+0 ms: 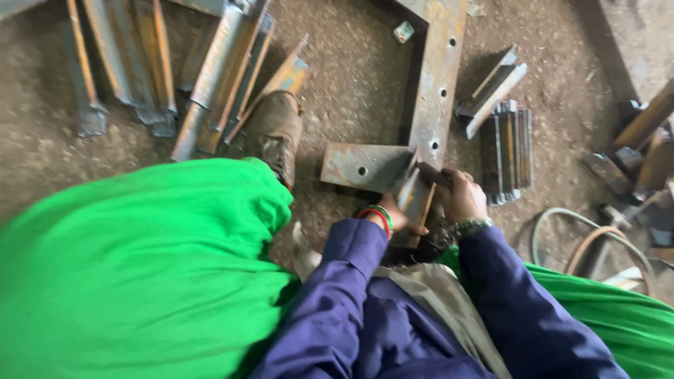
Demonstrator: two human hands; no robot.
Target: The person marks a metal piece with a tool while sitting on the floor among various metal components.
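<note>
I squat over a rusty steel frame [439, 77] of flat bars with drilled holes, lying on the dirt floor. My left hand [401, 217], with red and green bangles on the wrist, grips a short rusty steel piece [414, 193] set against the frame's corner. My right hand [460, 196], with a watch on the wrist, is closed around the top of the same piece or a dark tool there; I cannot tell which. Both sleeves are dark blue. My green-clad knees fill the lower left and lower right.
My brown boot [275, 130] stands left of the frame. Long rusty angle bars [210, 77] lie at the top left. A stack of small flat plates [507, 151] and an angle offcut [491, 88] sit right of the frame. Hoses [569, 238] and metal scrap lie at the far right.
</note>
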